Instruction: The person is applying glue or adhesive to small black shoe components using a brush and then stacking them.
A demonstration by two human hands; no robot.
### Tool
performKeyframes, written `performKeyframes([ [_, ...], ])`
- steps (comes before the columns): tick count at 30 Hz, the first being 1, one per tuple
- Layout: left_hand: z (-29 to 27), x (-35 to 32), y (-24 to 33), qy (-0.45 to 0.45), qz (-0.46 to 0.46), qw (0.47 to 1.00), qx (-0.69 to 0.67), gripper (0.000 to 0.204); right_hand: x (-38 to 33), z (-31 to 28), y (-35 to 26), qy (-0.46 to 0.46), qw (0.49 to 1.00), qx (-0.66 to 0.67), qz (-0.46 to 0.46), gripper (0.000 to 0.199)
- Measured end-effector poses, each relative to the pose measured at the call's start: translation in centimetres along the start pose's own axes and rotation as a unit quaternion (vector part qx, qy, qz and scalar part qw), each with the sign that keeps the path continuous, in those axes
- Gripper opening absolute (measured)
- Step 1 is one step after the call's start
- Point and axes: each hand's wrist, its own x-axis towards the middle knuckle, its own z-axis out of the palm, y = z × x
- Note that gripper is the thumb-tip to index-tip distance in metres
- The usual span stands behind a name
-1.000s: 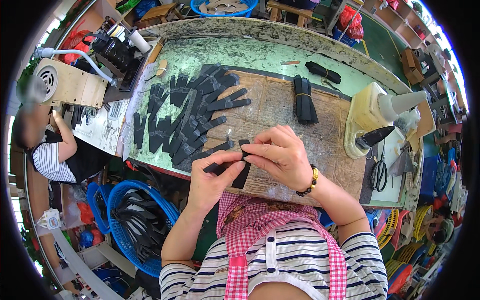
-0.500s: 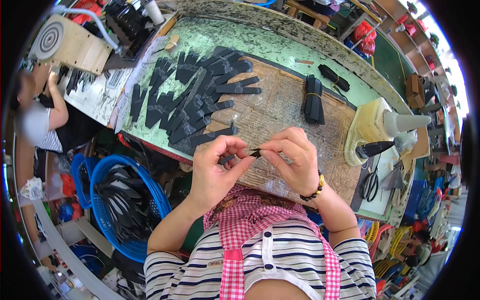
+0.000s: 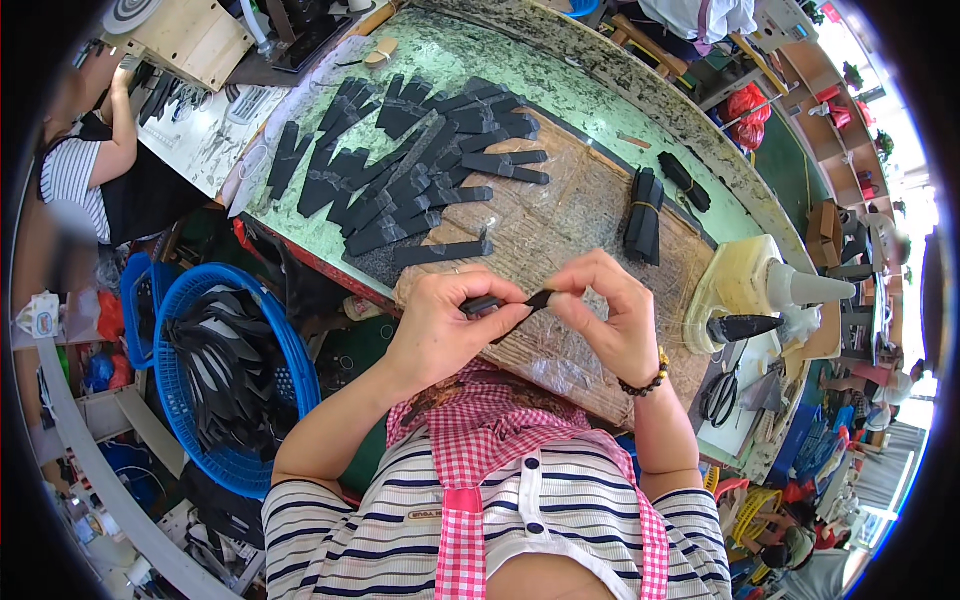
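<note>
Over the near edge of the worn cardboard (image 3: 575,190), both hands work on a narrow black strip (image 3: 541,299). My left hand (image 3: 435,325) is closed, pinching the strip between thumb and fingers; another dark piece shows inside its curled fingers. My right hand (image 3: 612,312) pinches the strip's other end with thumb and forefinger. Just beyond my left hand lies a single black strip (image 3: 440,252). Farther left, several black strips (image 3: 400,195) lie in an overlapping, fanned pile, many with greyish patches near one end.
Black strips form a banded bundle (image 3: 645,218) and a smaller bundle (image 3: 686,180). At right stand a yellowish bottle (image 3: 738,265) with a pale nozzle, a black cone (image 3: 745,328) and scissors (image 3: 719,399). A blue basket (image 3: 308,365) holds black pieces. A co-worker's arm (image 3: 122,140) is at far left.
The view has shifted, so the table's contents sit differently in the picture. More of the black strip shows between my hands, and my right hand's fingers have turned slightly.
</note>
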Motion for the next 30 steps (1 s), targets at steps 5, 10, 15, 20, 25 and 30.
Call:
performKeyframes([
  [5, -0.8, -0.9, -1.5, -0.094, -0.063, 0.991, -0.070, 0.021, -0.3, 0.1, 0.6, -0.121, 0.993, 0.005, 0.005, 0.013],
  [10, -0.8, -2.0, -1.0, -0.212, -0.128, 0.958, -0.147, 0.035, -1.1, 3.0, 0.8, -0.130, 0.988, 0.010, -0.083, 0.019],
  [15, -2.3, -0.2, -3.1, -0.064, 0.066, 0.942, 0.322, 0.043, 0.7, 2.6, 0.6, -0.082, 0.992, -0.048, -0.088, 0.028],
  [20, -3.1, 3.3, -6.4, -0.057, 0.118, 0.817, 0.561, 0.027, 0.6, 1.1, 2.0, -0.030, 0.996, -0.075, 0.031, 0.023],
  [25, -3.7, 4.1, -4.7, -0.111, 0.160, 0.835, 0.515, 0.018, -0.3, 0.5, 2.3, -0.019, 0.997, -0.065, 0.048, 0.022],
  [30, -1.6, 2.3, -0.7, -0.015, -0.133, 0.989, -0.066, 0.015, -0.4, 0.9, 1.3, 0.058, 0.998, 0.001, -0.018, 0.024],
])
